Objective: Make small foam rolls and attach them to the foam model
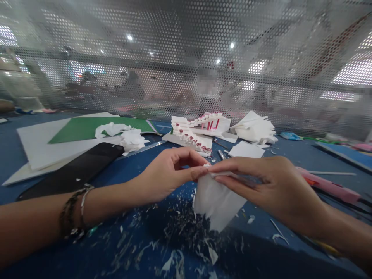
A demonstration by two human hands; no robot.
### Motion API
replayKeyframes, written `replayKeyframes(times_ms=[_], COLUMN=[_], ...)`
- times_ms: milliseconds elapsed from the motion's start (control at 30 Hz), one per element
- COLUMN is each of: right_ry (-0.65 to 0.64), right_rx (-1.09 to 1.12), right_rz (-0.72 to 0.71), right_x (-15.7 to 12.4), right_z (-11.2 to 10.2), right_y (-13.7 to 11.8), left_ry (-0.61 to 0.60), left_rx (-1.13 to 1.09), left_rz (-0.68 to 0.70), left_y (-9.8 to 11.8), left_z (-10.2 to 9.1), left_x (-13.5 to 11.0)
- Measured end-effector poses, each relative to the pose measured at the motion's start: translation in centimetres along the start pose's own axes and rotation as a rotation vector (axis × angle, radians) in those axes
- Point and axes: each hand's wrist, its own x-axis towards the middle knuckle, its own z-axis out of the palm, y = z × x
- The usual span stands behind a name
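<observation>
My right hand (pixel 270 186) is closed on a white sheet of thin foam or paper (pixel 215 203) that hangs down from its fingers over the blue table (pixel 145 170). My left hand (pixel 168 174) comes in from the left, thumb and forefinger pinched at the sheet's upper edge where it meets my right fingertips. A bracelet sits on my left wrist. White shavings and scraps (pixel 174 232) lie scattered on the table below the sheet.
A small white model with red details (pixel 197 133) stands behind my hands. White pieces (pixel 254 130) are stacked to its right. A black strip (pixel 72 170), white boards and a green sheet (pixel 95 128) lie at left. A pink tool (pixel 331 188) lies at right. A perforated screen (pixel 186 69) closes off the back.
</observation>
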Motion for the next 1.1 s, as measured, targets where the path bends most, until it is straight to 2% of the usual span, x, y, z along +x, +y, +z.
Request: replayKeyframes(times_ms=[133, 300, 467, 667, 767, 967, 1100], right_ry=[0.070, 0.112, 0.042, -0.013, -0.009, 0.019, -0.003], right_rx=[-0.141, -0.176, -0.127, -0.063, -0.090, -0.109, -0.052], right_rz=[-0.130, -0.226, -0.147, -0.052, -0.046, -0.060, -0.037], right_x=[-0.3, -0.5, -0.1, 0.1, 0.0, -0.2, -0.1], right_z=[0.0, 0.1, 0.1, 0.1, 0.3, 0.8, 0.8], right_y=[0.2, 0.3, 0.4, 0.2, 0.3, 0.5, 0.6], left_ry=[-0.011, -0.017, -0.017, 0.016, 0.013, -0.005, -0.009], left_rx=[0.001, -0.027, 0.004, 0.157, 0.165, 0.047, 0.117], left_rz=[-0.023, -0.032, -0.016, 0.063, 0.061, -0.024, 0.003], left_y=[0.3, 0.3, -0.1, -0.3, -0.3, -0.4, -0.5], left_z=[0.2, 0.4, 0.4, 0.4, 0.6, 1.0, 0.8], left_x=[-0.1, -0.2, -0.3, -0.6, -0.8, -1.0, -1.0])
